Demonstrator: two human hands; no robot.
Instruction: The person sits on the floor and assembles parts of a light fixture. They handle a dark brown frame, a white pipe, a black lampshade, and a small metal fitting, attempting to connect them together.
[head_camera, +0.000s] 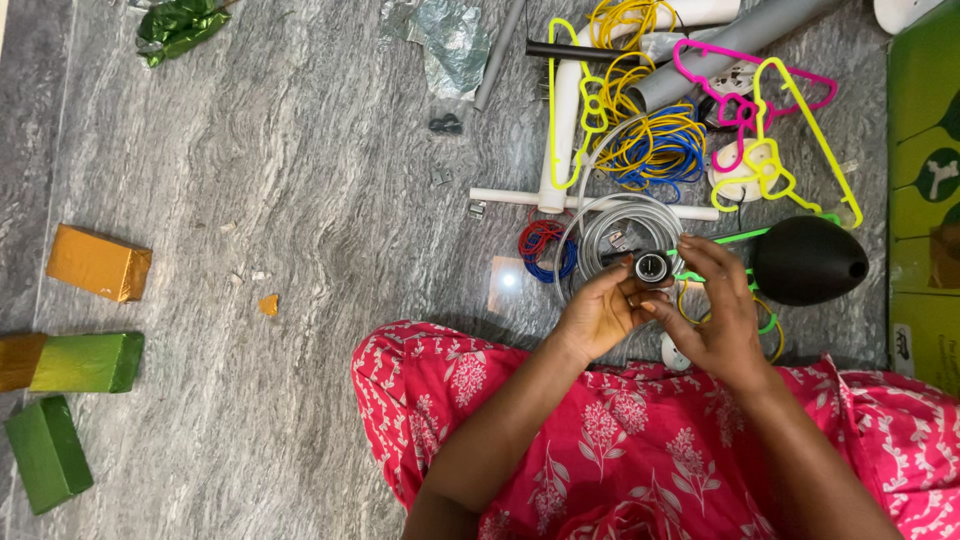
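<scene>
Small round black fitting (651, 267) pinched between left hand (598, 315) and right hand (718, 320), both closed on it above the floor (300, 200), by the grey wire coil (620, 222); seemingly mid-way, nothing visibly attached.

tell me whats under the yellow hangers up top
Under the yellow hangers lie coiled yellow and blue wires, white pipe, a pink hanger and a white round fitting. The tangle hides whatever lies beneath those.
</scene>
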